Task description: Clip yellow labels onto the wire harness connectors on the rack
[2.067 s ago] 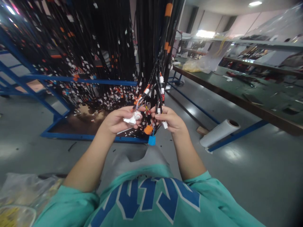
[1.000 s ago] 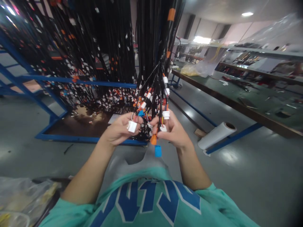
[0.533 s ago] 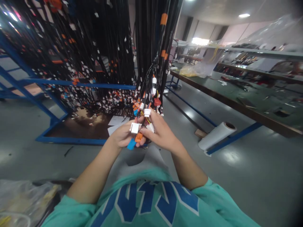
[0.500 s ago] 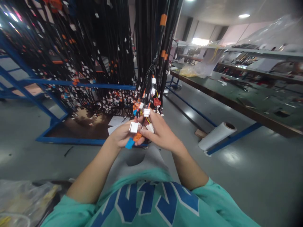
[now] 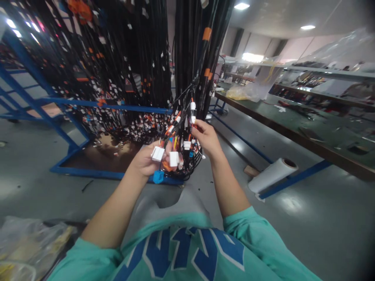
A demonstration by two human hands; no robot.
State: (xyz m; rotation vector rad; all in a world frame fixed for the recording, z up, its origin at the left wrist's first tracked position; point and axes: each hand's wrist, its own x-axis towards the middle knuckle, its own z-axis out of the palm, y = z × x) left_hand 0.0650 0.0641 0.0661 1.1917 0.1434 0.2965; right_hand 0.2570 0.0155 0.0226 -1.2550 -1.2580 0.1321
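Note:
My left hand (image 5: 148,158) is closed around several wires that end in connectors. A white connector (image 5: 158,154) lies over its fingers, a second white connector (image 5: 174,159) is just to the right, and a blue connector (image 5: 158,176) hangs below. My right hand (image 5: 205,134) pinches a wire branch by its thumb and forefinger, at the lower end of a white connector with a black band (image 5: 193,111). Other wires with a small white connector (image 5: 187,145) hang between and behind the hands, from black cable bundles (image 5: 190,50).
A blue rack (image 5: 108,106) full of hanging black cables stands ahead and left. On the right is a long workbench (image 5: 263,117) with loose parts, and a roll of clear film (image 5: 272,175) leans beneath it. Plastic bags (image 5: 32,242) lie at lower left.
My right hand has moved up and right, away from my left hand, and now pinches the upper wire branch. The held connectors have spread apart, and the view has shifted slightly.

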